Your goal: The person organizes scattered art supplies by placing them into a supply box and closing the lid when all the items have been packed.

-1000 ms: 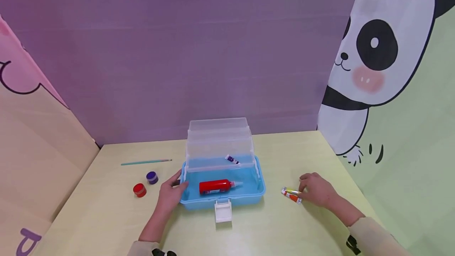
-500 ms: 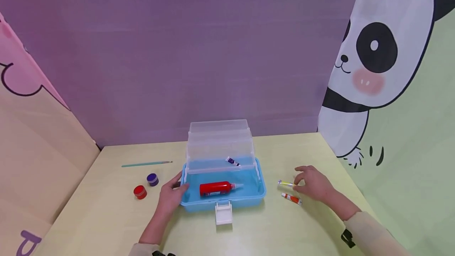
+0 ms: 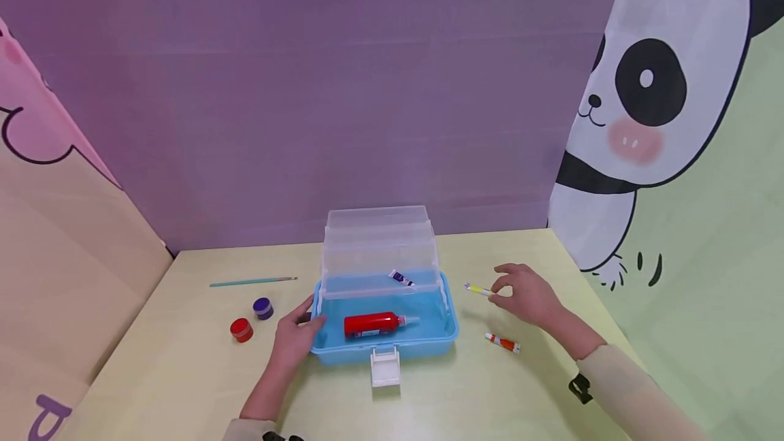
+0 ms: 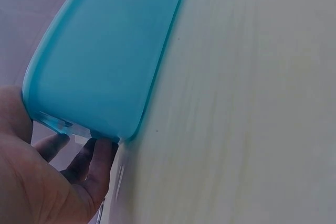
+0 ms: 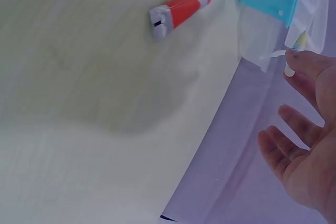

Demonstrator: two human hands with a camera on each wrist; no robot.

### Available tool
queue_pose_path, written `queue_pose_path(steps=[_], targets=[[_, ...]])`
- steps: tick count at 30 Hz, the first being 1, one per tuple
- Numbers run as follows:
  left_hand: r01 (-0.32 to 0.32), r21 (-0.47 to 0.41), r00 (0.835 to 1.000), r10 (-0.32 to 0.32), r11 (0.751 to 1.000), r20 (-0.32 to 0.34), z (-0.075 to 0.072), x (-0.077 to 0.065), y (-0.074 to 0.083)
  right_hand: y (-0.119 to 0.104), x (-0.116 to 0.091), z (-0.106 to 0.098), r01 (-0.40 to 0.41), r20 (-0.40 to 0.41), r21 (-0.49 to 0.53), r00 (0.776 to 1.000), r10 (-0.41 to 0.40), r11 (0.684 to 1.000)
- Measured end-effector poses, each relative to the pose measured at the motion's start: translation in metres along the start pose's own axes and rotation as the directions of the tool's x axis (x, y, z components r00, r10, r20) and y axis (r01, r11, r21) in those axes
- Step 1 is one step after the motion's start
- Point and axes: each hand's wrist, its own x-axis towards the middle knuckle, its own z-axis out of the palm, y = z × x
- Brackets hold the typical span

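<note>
Both occupied | left grip [image 3: 294,339] clasps blue box [image 3: 429,346] | right grip [image 3: 528,295] pinches yellow tube [image 3: 478,289]

1. The left forearm [image 3: 267,386] reaches forward from the lower edge of the head view, angled slightly inward, its light sleeve [image 3: 248,429] ending below the wrist.
2. The left hand [image 3: 294,337] grips, thumb set apart from the bent fingers [image 4: 100,174].
3. The right forearm [image 3: 576,333] slants forward and inward from a light sleeve [image 3: 631,393].
4. The right hand [image 3: 528,295] is raised, well apart from the left, pinching with thumb and forefinger; the other fingers bend loosely.
</note>
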Motion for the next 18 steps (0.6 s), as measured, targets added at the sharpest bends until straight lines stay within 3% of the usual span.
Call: queue_pose_path(steps=[18], targets=[[-0.036, -0.015, 0.999, 0.035, 0.999, -0.030, 0.002, 0.002, -0.003, -0.020, 0.036, -0.005, 0.014, 0.007, 0.011, 1.000, -0.014, 1.000]])
